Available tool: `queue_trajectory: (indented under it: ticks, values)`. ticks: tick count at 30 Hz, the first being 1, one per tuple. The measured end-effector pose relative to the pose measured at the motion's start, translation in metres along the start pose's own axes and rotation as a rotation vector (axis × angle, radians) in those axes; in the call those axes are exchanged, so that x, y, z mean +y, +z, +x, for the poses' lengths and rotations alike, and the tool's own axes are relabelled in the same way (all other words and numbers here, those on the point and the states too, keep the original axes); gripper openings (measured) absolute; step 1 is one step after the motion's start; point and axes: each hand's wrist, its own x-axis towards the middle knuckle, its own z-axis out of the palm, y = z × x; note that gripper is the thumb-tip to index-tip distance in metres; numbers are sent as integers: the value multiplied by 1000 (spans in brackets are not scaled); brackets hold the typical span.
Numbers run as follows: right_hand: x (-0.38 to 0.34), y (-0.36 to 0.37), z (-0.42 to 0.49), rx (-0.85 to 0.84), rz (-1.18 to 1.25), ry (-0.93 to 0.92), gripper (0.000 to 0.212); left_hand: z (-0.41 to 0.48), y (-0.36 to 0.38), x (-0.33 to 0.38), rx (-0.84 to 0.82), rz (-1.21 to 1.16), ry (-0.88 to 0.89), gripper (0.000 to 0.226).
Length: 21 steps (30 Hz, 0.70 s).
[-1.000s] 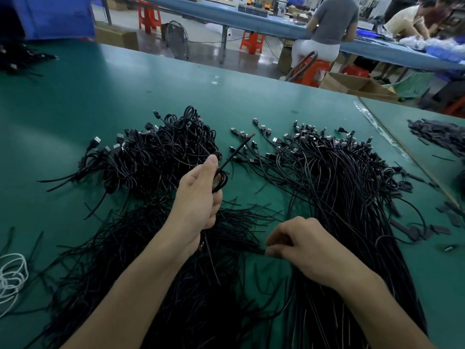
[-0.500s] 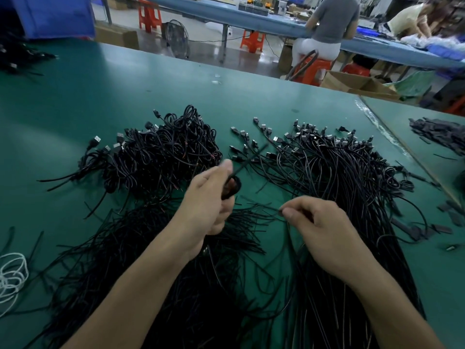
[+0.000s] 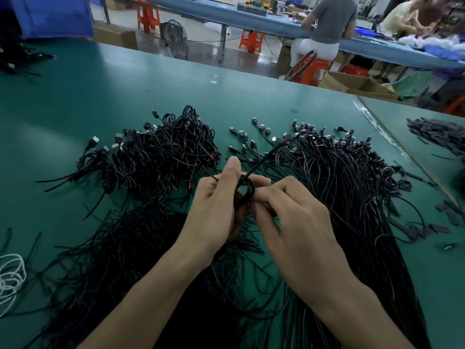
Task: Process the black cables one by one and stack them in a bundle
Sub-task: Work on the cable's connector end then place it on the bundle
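At the near left edge a white cord (image 3: 10, 278) lies looped on the green table (image 3: 100, 91). Farther in sits a heap of coiled cables (image 3: 161, 152), with plugs showing along its left and far edges. Nearer, a mat of thin black strands (image 3: 120, 260) spreads under the forearms.

In the middle, the left hand (image 3: 216, 210) grips one cable (image 3: 247, 190) wound into a small coil, thumb upright beside the loop and fingers curled round it. The right hand (image 3: 289, 222) meets it from the right, its fingertips (image 3: 263, 195) pinching the loop; whether it holds anything else is hidden. The cable's free end (image 3: 264, 158) pokes toward the far right, over the heap of uncoiled cables (image 3: 352, 177).

The cable looks light, thin and springy, and would likely unwind if released. The best hold is across the gathered turns, not on the tail.
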Motion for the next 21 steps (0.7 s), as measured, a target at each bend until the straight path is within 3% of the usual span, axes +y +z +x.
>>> queue_trajectory:
  ticks: [7,11,17,21]
  values:
    - [-6,9,-8,40,-244,-24,4,0,3,-5,109,-9,-28,59]
    - [-10,8,-10,-93,-359,-86,20,3,4,-5,135,-29,-58,62]
    - [-6,-11,4,-149,-498,-387,11,4,-5,-5,-95,80,-239,58]
    - [3,-20,11,-220,-406,-460,9,3,-9,-9,-219,137,-407,62]
